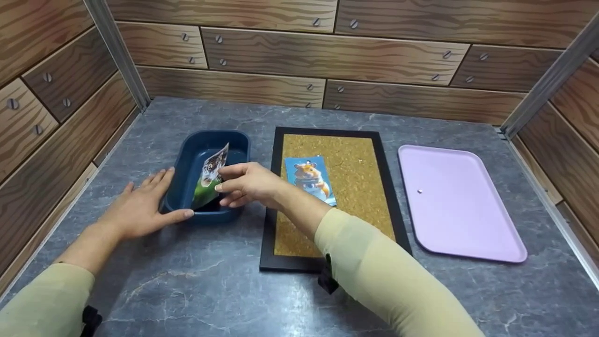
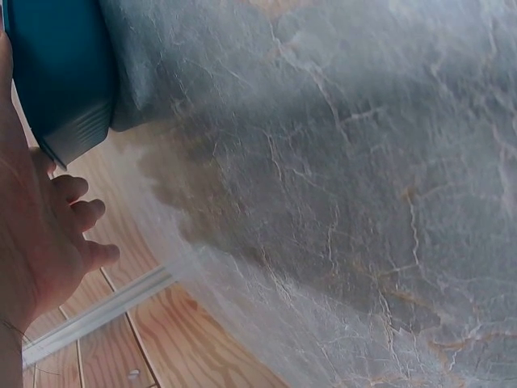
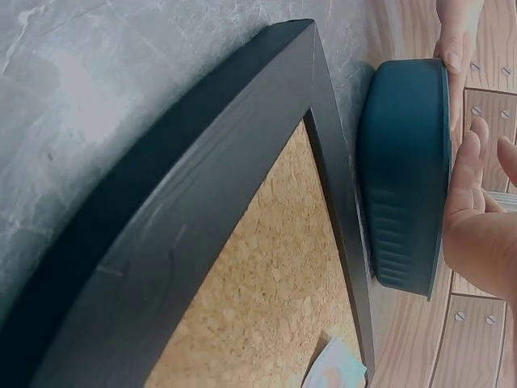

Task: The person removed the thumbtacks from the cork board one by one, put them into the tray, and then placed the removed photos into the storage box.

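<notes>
A dark blue plastic bin [image 1: 220,216] stands on the left of the table. My left hand [image 1: 140,208] rests against its left side, fingers straight, with the thumb at the near rim; the left wrist view shows these fingers beside the bin [image 2: 65,65]. Over the bin my right hand [image 1: 252,185] pinches the edge of a picture card [image 1: 208,180], green below with a dark-and-white animal above. That card stands tilted, its lower end inside the bin. In the right wrist view the right hand [image 3: 485,234] is above the bin [image 3: 404,162], with the card hidden.
A black-framed cork board [image 1: 358,187] lies at mid-table, a hamster picture card [image 1: 310,180] attached near its upper left. To the right is a lilac tray [image 1: 463,201] holding one tiny light-coloured piece [image 1: 420,191]. Wood-patterned walls [image 1: 337,54] enclose the grey table.
</notes>
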A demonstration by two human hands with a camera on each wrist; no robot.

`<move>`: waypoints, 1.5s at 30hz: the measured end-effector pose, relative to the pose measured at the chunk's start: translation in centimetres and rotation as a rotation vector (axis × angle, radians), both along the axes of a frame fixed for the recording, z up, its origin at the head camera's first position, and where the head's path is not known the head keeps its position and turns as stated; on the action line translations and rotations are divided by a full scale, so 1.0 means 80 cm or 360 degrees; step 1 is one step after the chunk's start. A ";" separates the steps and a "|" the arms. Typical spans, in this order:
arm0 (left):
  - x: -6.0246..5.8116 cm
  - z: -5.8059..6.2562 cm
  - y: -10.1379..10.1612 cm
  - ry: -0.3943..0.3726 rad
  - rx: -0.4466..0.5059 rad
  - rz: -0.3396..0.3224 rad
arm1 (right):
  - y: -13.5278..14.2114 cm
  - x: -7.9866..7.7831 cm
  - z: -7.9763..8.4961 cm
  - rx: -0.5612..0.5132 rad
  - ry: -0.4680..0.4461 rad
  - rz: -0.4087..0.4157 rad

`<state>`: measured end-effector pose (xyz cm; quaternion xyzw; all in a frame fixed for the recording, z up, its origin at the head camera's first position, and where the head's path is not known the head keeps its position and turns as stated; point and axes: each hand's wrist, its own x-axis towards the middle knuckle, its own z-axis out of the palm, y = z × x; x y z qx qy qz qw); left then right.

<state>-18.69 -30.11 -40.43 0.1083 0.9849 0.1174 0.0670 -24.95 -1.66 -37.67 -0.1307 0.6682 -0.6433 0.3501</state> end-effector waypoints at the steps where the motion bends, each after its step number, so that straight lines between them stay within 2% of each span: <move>1: 0.000 0.000 0.000 -0.0002 0.0001 0.0001 | 0.001 0.000 0.000 0.0002 0.0002 -0.0001; 16: -0.001 -0.002 0.000 -0.0005 0.0013 0.0008 | 0.013 0.001 0.007 0.0022 0.0087 -0.0010; 28: 0.000 -0.001 0.001 0.0004 0.0003 -0.0001 | 0.031 -0.003 0.022 0.0008 0.0124 0.0005; 37: -0.002 0.000 0.000 0.0010 0.0014 -0.0001 | 0.060 -0.011 0.032 -0.0061 0.0138 -0.0067; 45: -0.003 0.006 0.001 0.0044 -0.0003 -0.0021 | 0.097 -0.022 0.035 -0.0046 0.0192 -0.0134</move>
